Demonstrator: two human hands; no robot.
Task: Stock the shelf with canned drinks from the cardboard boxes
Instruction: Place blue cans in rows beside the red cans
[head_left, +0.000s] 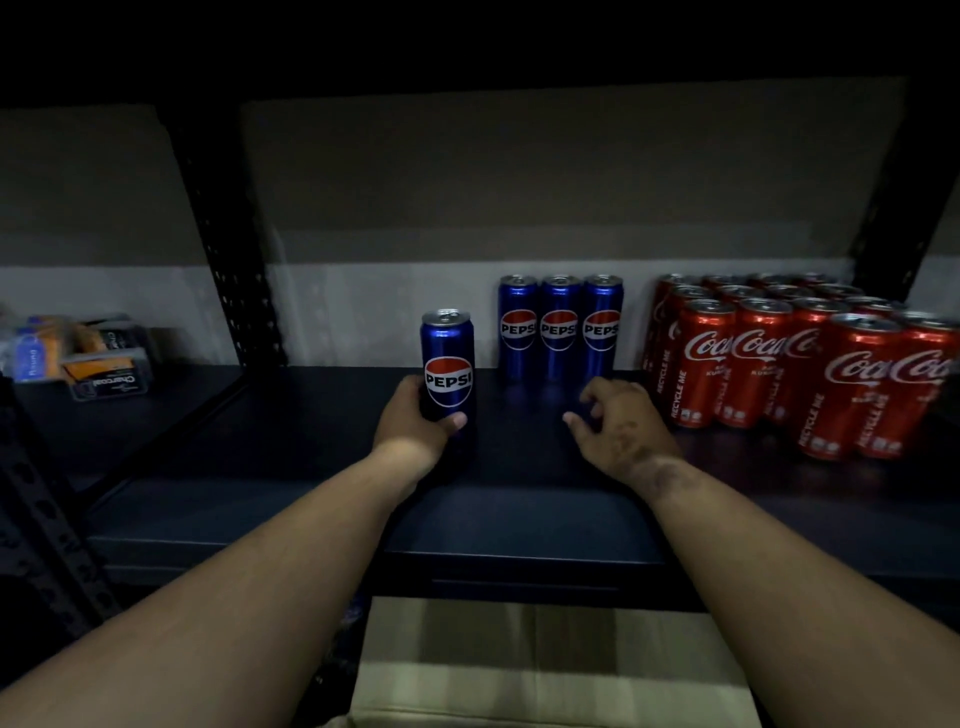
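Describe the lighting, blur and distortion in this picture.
Head view: dim overall, the top of the frame nearly black; light glints on the Pepsi cans and Coke cans; the Coke cans at the right edge and the packets at the left are smeared; wide-angle bending tilts the shelf posts inward; both forearms look stretched.

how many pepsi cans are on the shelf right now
4. Three Pepsi cans stand in a row at the back; a fourth Pepsi can stands nearer the front, gripped by the left hand. None seem hidden.
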